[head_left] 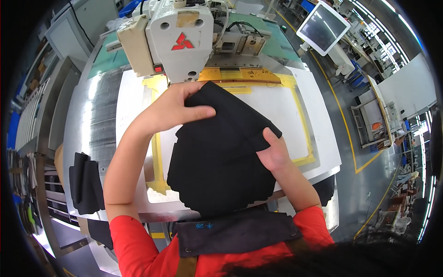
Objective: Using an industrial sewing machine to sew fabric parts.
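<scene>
A black cut fabric piece [226,157] hangs between my two hands over the sewing machine's table, its lower edge reaching down near the table's front. My left hand [180,108] grips its upper left corner, thumb on top and the other fingers hidden behind the cloth. At the right edge, my right hand [273,152] pinches the fabric with the thumb in front. Under the cloth lies a white template [300,124] bordered with yellow tape. The white machine head [182,46] stands just beyond my left hand.
Dark folded fabric pieces [85,184] lie at the table's left edge, and another dark piece [325,190] is at the right. A wooden ruler-like strip [244,76] crosses the template's far side. A screen [323,27] stands at the far right. Metal shelving [55,184] is on the left.
</scene>
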A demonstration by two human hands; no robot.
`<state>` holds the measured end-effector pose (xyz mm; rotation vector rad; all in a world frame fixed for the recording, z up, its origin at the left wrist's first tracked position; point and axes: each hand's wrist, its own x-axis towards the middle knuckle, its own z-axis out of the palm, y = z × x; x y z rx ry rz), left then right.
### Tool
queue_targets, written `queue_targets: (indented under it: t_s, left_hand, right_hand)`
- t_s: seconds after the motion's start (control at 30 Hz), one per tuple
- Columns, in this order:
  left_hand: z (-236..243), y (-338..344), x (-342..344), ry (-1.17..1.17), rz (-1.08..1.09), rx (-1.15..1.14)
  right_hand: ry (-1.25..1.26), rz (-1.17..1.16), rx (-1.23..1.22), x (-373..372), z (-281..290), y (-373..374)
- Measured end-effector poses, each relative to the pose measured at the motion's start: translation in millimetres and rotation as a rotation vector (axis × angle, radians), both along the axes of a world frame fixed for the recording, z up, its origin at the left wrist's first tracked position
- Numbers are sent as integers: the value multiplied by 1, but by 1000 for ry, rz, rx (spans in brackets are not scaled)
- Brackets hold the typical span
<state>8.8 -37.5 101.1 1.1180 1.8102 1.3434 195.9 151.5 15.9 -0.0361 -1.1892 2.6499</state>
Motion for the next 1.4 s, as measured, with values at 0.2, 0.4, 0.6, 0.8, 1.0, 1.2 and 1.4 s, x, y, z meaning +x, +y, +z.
queue_targets:
  t_s: [0.2,0.4,0.6,0.8,1.0,1.2,1.4]
  left_hand:
    - [-15,14,19,-99,-119,-7]
    - [-23,22,51,-402,162,159]
    - [-22,22,63,-612,92,52]
    - [-28,25,69,-637,164,198]
    - [-30,23,66,-523,146,169]
    - [-32,24,66,-491,124,191]
    - [-32,22,66,-397,182,134]
  right_hand:
    - [-124,-222,12,3,11,-7]
    - [-134,-231,36,8,16,-12]
    - [-198,-250,-11,13,17,-14]
    - [-185,-240,-23,14,13,-13]
    - [-190,-203,-46,16,13,-11]
    - [-213,-187,-69,15,15,-9]
    - [-175,-137,-51,15,12,-12]
